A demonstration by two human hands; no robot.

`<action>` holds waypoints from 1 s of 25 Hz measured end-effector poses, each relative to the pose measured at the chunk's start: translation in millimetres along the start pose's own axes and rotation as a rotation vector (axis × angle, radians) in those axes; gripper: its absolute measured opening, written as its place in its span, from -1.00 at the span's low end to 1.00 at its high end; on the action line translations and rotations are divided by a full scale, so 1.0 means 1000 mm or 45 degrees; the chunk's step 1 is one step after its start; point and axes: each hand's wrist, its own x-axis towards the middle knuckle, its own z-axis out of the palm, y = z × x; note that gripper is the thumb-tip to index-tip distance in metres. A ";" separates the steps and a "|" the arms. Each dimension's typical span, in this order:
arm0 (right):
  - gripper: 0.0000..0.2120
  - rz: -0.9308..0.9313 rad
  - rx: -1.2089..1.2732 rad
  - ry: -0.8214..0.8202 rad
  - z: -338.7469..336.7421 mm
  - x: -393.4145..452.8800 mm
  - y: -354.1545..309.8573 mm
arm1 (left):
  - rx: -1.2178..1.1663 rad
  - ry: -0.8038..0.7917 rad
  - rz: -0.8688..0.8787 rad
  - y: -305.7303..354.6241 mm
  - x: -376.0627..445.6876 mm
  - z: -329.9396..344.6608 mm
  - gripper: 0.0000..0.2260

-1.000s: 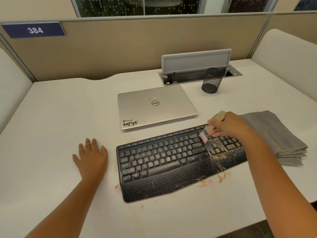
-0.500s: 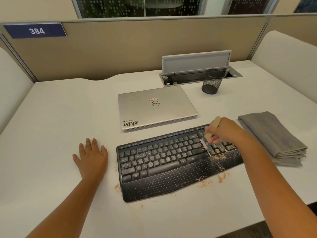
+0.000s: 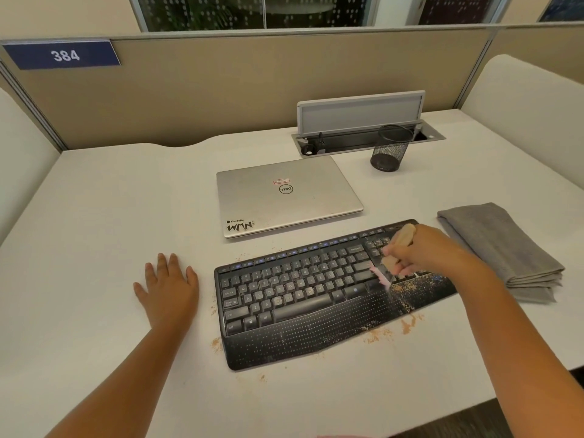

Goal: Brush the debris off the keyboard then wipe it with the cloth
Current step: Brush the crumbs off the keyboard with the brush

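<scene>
A black keyboard (image 3: 303,298) lies on the white desk (image 3: 94,216). Orange-brown debris (image 3: 407,292) speckles its right palm rest and the desk along its front edge. My right hand (image 3: 423,251) grips a small wooden-handled brush (image 3: 399,245); the pale pink bristles touch the keys just left of the number pad. My left hand (image 3: 167,289) rests flat on the desk to the left of the keyboard, fingers straight. A folded grey cloth (image 3: 505,248) sits to the right of the keyboard, untouched.
A closed silver laptop (image 3: 284,194) lies behind the keyboard. A black mesh pen cup (image 3: 390,150) stands by an open cable box (image 3: 363,134) at the back. Beige partitions wall the desk on three sides. The desk's front edge runs near my right forearm.
My right hand has swept the brush down and to the left across the keyboard's right section, toward the palm rest. The left hand has stayed put.
</scene>
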 end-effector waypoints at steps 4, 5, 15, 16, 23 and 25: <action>-0.94 -0.043 0.159 0.186 0.002 -0.001 0.006 | -0.005 -0.007 0.005 0.000 0.000 0.000 -0.51; -0.94 -0.036 0.165 0.155 0.005 -0.003 0.007 | -0.007 -0.004 0.004 0.000 -0.001 0.000 -0.52; -0.94 -0.047 0.052 0.120 0.006 -0.016 0.008 | -0.011 -0.006 0.009 0.000 0.000 0.000 -0.51; -0.94 -0.066 0.059 0.150 0.004 -0.017 0.006 | -0.011 -0.005 0.009 0.000 0.000 0.000 -0.51; -0.94 -0.129 0.037 0.130 0.011 -0.019 0.003 | -0.020 -0.002 0.007 0.000 0.000 0.000 -0.52; -0.93 -0.135 0.100 0.237 0.002 -0.019 0.004 | -0.011 -0.003 0.007 0.000 0.000 0.000 -0.52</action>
